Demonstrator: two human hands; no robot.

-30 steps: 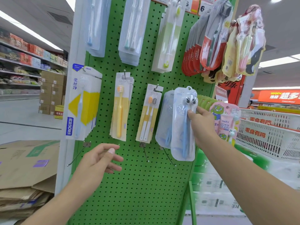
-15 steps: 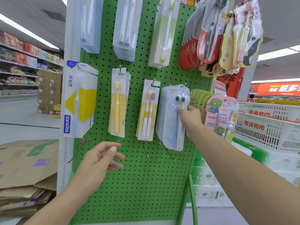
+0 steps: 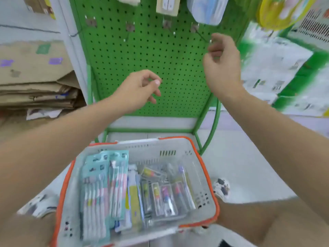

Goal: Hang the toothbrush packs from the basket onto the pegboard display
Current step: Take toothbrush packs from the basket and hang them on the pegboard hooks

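Observation:
A grey basket with an orange rim [image 3: 204, 163] sits low in front of me, holding several toothbrush packs [image 3: 106, 184] lying flat. The green pegboard [image 3: 142, 56] stands behind it, with the blue-and-clear pack [image 3: 207, 9] hanging at its top edge beside other packs. My left hand [image 3: 138, 90] hovers before the board with loosely curled fingers, holding nothing. My right hand [image 3: 220, 66] is raised near a bare metal hook [image 3: 201, 35], fingers relaxed and empty.
Flattened cardboard boxes [image 3: 35, 77] are stacked to the left of the board. White and green wrapped goods [image 3: 284, 77] fill the right side. The board's green frame legs [image 3: 211, 125] stand just behind the basket. My shoes [image 3: 221, 188] flank the basket.
My right hand has let go of the blue pack, which now hangs on the board. My view has tipped down to the basket, and both hands sit lower before the board.

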